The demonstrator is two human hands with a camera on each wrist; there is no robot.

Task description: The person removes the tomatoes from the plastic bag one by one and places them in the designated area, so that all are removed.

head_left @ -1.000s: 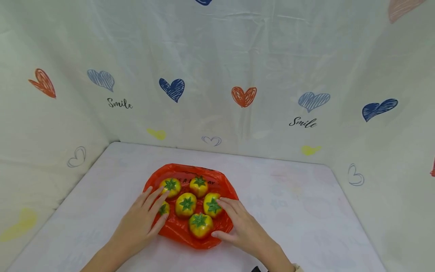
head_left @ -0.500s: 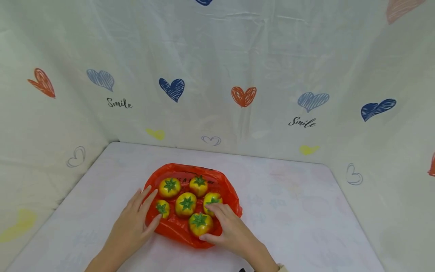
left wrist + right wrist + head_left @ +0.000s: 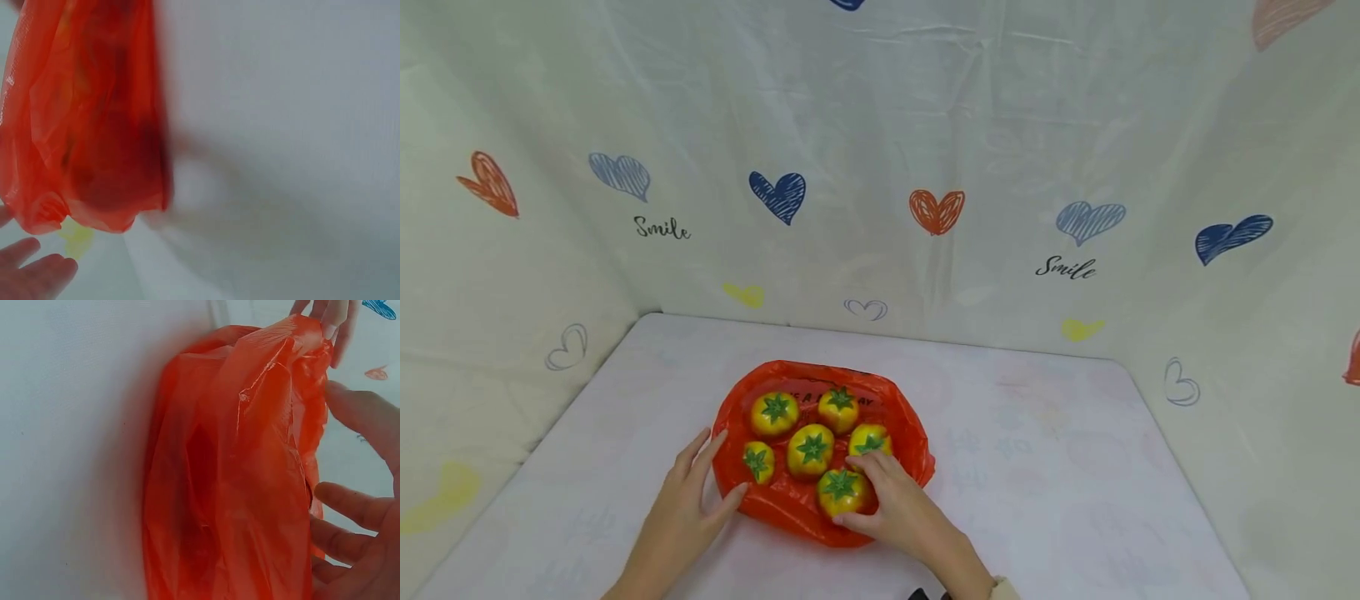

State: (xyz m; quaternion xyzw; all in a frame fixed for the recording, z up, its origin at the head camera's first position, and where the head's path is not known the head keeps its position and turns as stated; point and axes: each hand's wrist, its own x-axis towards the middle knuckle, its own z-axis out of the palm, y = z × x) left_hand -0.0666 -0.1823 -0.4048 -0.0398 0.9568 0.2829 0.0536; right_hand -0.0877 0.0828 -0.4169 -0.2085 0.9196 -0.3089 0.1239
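- The red bag [image 3: 790,518] lies on the pale surface [image 3: 1037,492], mouth up and rim spread wide; six yellow fruits [image 3: 811,454] with green star-shaped tops sit inside. The rim, standing around them, probably keeps them from rolling away.
- The fruits sit tops up, close together; the wide mouth seems to leave each one within reach from above.
- The left hand [image 3: 681,496] is at the bag's left edge, thumb and fingers well spread, no fruit between them. It may be there to steady the bag, though firm contact cannot be told.
- The right hand [image 3: 898,504] reaches over the near-right rim, fingers on the far side of the nearest fruit [image 3: 838,493] and thumb on its near side. That placing would suit a hold from above, but whether it grips cannot be told.
- The two hands are apart, on opposite sides of the bag.
- Only the head view shows the fruits plainly, along with the dark lettering [image 3: 865,402] on the bag's far inner wall.
- The wrist views show the bag from outside: a tall, creased, translucent wall that hides the fruits. The right one also catches the left hand's fingers beyond the rim.
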